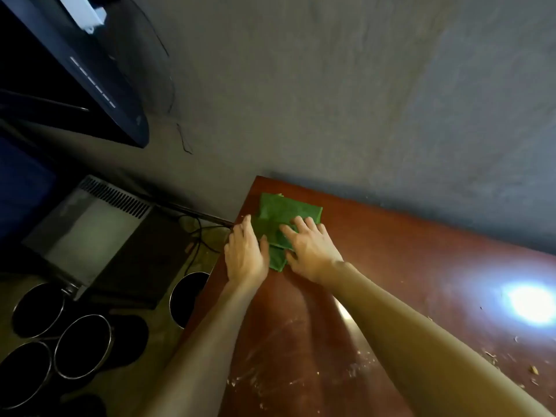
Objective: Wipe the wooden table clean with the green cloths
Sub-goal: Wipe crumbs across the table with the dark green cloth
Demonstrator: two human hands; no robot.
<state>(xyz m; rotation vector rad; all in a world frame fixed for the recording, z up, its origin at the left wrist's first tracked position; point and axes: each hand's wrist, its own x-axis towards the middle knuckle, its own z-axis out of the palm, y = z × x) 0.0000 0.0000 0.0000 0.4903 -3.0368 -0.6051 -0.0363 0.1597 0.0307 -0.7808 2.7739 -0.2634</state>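
Grey wall point(331, 100) backs the reddish wooden counter point(421, 254), where the folded green cloths point(285, 212) lie stacked at its far left corner. The left hand point(246, 257) touches their left edge and the right hand point(311, 251) lies flat on top, each grip wide with straight fingers. Being soft, light and limp, the cloths will likely bunch or slide apart, so press with a flat palm or pinch a folded edge. Crumbs point(534, 369) lie nearer.

One wooden table point(421, 251). Two hands: one left hand point(246, 254), one right hand point(310, 251). One stack of green cloths point(285, 212), at least two layers, exact count unclear. Four round metal pots point(84, 346). One grey vented box point(87, 230). Scattered crumbs point(490, 358), too many to count.
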